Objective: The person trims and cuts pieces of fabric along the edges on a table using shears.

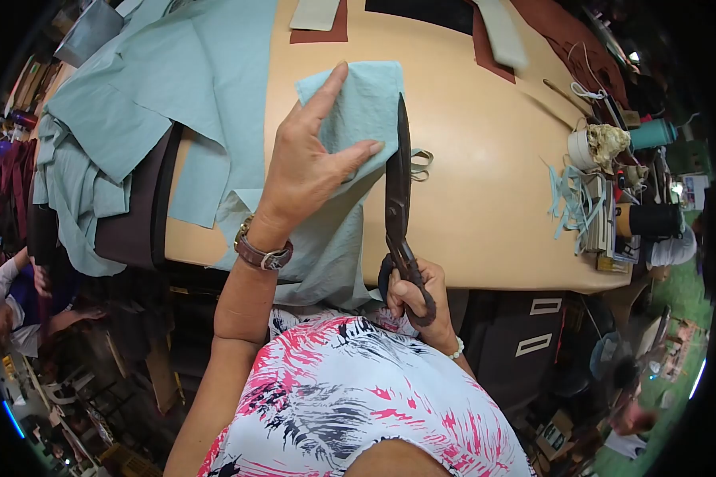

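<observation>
My left hand (314, 151), with a watch on its wrist, holds a folded piece of light blue fabric (366, 99). Its thumb and index finger spread across the cloth, and the other fingers are mostly hidden. More of the cloth hangs down over the table's near edge towards my lap. In my right hand (422, 296) is a pair of large dark scissors (398, 203), fingers wrapped round the handles. The blades point away from me along the fabric's right edge and look nearly together. A thin loop of light blue trimming (423, 163) lies just right of them.
Light blue cloth (163, 95) covers the tan table's (485, 191) left side. Brown and pale pattern pieces (497, 36) lie at the back. Fabric strips (569, 199), a white container (582, 149) and a teal thread spool (652, 133) crowd the right edge. Another person (28, 298) is at far left.
</observation>
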`<state>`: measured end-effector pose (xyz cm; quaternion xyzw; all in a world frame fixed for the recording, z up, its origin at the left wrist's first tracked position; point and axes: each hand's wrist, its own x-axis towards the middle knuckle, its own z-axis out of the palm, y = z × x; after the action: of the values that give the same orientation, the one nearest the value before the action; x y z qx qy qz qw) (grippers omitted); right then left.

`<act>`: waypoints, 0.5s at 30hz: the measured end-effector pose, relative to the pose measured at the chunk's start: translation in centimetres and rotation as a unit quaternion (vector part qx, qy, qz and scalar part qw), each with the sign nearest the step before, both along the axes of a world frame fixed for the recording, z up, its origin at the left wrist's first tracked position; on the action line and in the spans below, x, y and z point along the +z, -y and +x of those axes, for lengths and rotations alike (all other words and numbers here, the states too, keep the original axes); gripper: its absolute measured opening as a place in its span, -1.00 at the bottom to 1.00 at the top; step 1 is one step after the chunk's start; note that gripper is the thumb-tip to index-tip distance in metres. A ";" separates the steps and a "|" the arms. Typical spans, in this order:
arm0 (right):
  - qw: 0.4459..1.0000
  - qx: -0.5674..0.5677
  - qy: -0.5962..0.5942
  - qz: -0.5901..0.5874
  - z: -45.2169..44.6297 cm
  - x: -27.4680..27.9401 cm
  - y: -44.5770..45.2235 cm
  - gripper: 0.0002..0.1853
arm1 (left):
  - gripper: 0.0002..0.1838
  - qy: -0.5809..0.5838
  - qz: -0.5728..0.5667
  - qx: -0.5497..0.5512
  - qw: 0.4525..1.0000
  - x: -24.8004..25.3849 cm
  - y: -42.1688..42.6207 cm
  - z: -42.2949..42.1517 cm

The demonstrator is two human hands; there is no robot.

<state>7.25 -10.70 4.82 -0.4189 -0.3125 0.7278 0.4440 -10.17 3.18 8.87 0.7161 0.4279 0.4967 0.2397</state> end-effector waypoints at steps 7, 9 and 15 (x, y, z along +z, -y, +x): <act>0.999 0.008 0.027 -0.034 -0.3 0.4 0.1 -0.77 | -0.18 0.017 -0.017 -0.017 1.000 -0.1 0.0 -0.1; 1.000 0.007 -0.007 -0.024 -0.1 -0.2 0.4 -0.74 | -0.17 0.030 -0.029 -0.027 0.999 -0.1 0.0 0.0; 1.000 -0.003 -0.017 0.008 0.2 -0.6 0.1 -0.67 | -0.12 0.034 -0.050 -0.052 0.997 0.0 0.5 -0.1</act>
<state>7.41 -10.83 4.17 -0.4038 -0.3095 0.7308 0.4551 -10.25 2.72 8.88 0.7070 0.4061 0.4858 0.3152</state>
